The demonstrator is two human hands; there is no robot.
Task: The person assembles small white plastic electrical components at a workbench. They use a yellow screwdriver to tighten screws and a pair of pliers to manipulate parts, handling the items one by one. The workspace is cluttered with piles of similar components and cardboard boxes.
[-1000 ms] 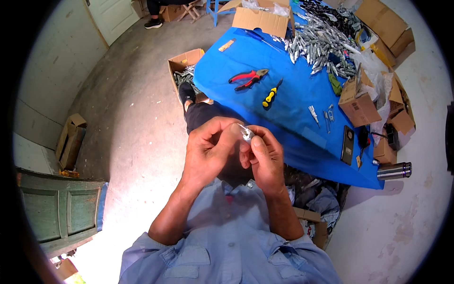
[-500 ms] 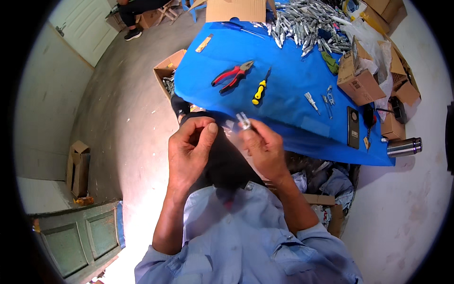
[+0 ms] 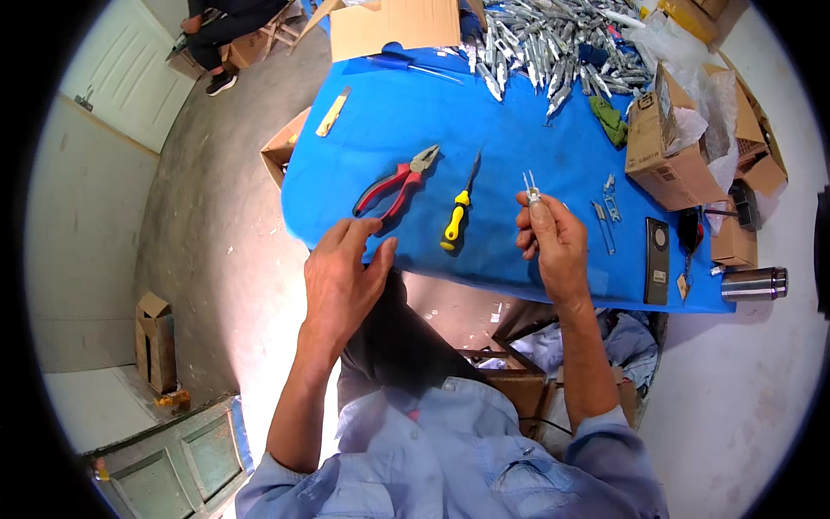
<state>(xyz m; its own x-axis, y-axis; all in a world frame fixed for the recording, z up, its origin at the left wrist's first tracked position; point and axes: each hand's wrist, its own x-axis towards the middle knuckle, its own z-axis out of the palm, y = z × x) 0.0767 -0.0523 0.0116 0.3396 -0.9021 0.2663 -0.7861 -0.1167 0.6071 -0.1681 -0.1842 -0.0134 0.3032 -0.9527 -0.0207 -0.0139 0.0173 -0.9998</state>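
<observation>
My right hand (image 3: pixel 558 246) is closed in a pinch round a small pale part with two thin metal prongs (image 3: pixel 533 187), held prongs-up over the blue cloth. My left hand (image 3: pixel 339 272) is at the cloth's near edge with its thumb apart, its fingers close to the handles of the red-and-black pliers (image 3: pixel 399 183); I cannot tell if they touch. Between my hands lies a yellow-and-black screwdriver (image 3: pixel 456 221). Thin bluish pieces (image 3: pixel 609 206) lie to the right of my right hand.
A heap of grey-white slim pieces (image 3: pixel 553 52) covers the far side. Cardboard boxes (image 3: pixel 674 143), a phone (image 3: pixel 656 259) and a metal flask (image 3: pixel 755 284) line the right. A screwdriver with a blue handle (image 3: pixel 393 62) lies by the far carton. A person (image 3: pixel 233 39) sits at far left.
My right hand has moved right and forward over the cloth with the pronged part. My left hand has loosened from a pinch, near the pliers. The white slim piece is no longer seen where it lay.
</observation>
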